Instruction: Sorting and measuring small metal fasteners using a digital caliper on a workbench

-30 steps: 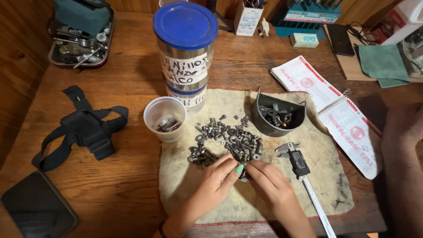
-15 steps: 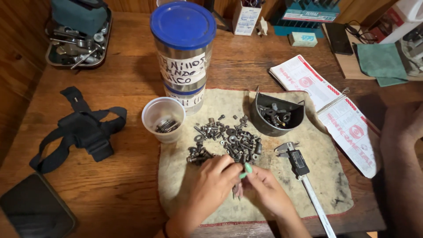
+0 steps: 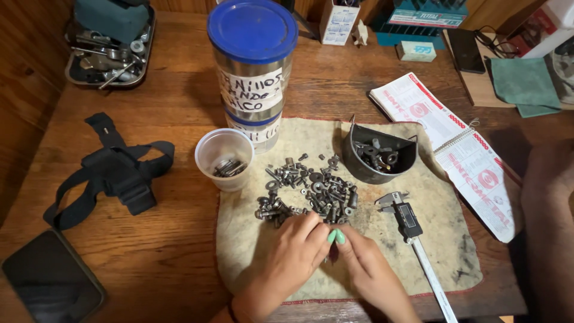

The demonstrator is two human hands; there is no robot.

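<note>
— Hands first: where are they?

— Both low on the cloth, at the near edge of the bolt pile. The left hand and right hand meet fingertip to fingertip, with green nails showing where they touch.

— Holding anything?

— Both are curled shut, pinched on one small dark piece between them. It peeps out just under the fingertips; I cannot tell whether it is a bolt or a nut.

— And the pile itself?

— Loose bolts, nuts and washers spread mid-cloth, just beyond the knuckles. The left hand's fingers touch its near edge.

— What stands around it?

— A clear cup with a few bolts inside sits at the cloth's left far corner. A dark metal scoop holding more hardware stands at the right of the pile. A caliper lies on the cloth just right of the right hand, its beam running toward the near edge.

— Farther back?

— Two stacked tins with blue lids, behind the cup. A notebook lies to the right, partly on the cloth. On the bare bench, a black strap lies well left, and a dark phone sits at the near left corner.
</note>
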